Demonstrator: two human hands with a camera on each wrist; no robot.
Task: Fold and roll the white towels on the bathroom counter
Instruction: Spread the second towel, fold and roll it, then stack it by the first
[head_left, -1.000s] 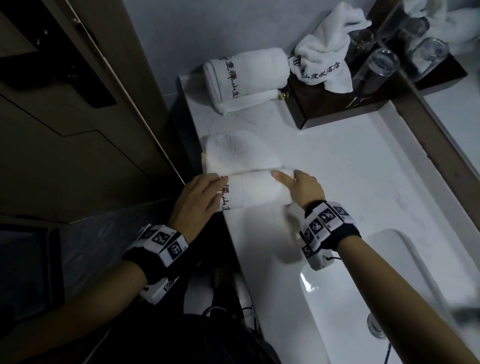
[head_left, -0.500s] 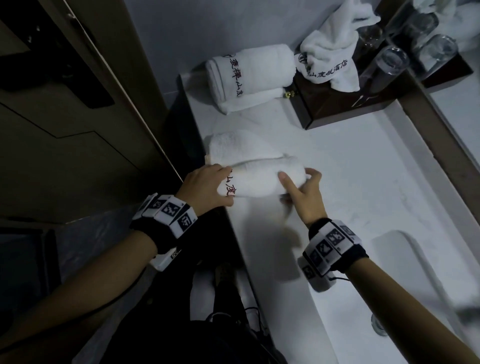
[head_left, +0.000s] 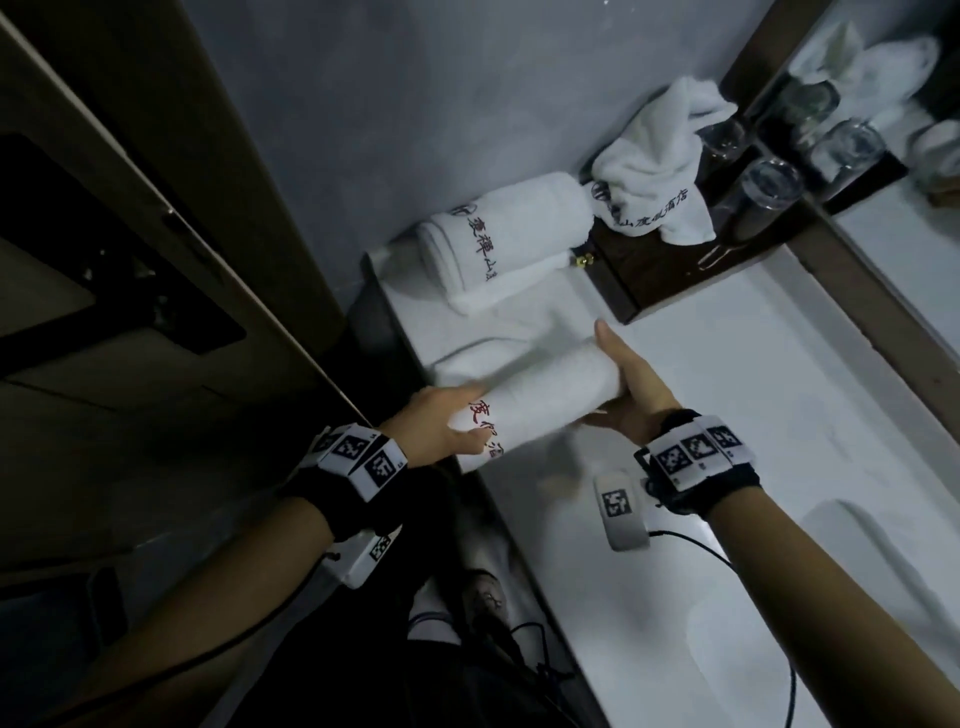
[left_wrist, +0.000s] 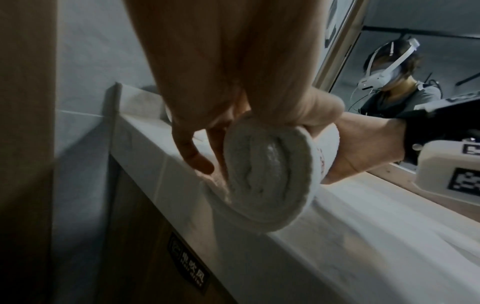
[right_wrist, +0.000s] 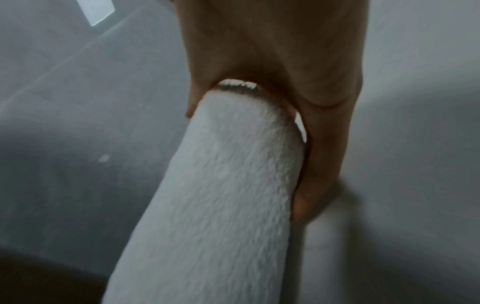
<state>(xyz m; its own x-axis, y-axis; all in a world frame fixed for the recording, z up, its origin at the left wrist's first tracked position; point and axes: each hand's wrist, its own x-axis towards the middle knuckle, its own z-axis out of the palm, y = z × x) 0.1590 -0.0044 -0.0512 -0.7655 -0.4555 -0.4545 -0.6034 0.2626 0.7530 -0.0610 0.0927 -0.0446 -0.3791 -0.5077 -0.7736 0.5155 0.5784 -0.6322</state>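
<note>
A white marble counter (head_left: 779, 415) runs along a grey wall, its left end beside a dark wooden door (head_left: 156, 260). A sink (head_left: 857, 597) is sunk into it near the right arm, and a mirror (head_left: 883, 130) lines its right side.

A rolled towel (head_left: 535, 400) with red lettering lies near the front left edge, its loose tail (head_left: 483, 353) spread flat on the counter beyond it. The left hand (head_left: 441, 421) grips the roll's near end, thumb curled over the top and fingers down behind; in the left wrist view the spiral end (left_wrist: 267, 176) faces the camera. The right hand (head_left: 631, 384) holds the far end, its fingers straight along the side while the palm cups the end; in the right wrist view the roll (right_wrist: 221, 195) sits in the crook of thumb and fingers.

A finished roll (head_left: 509, 239) lies at the back corner. Just beside it a dark tray (head_left: 660, 270) carries a crumpled towel (head_left: 660, 171) and upturned glasses (head_left: 769, 187). Both wrists wear bands with printed markers.
</note>
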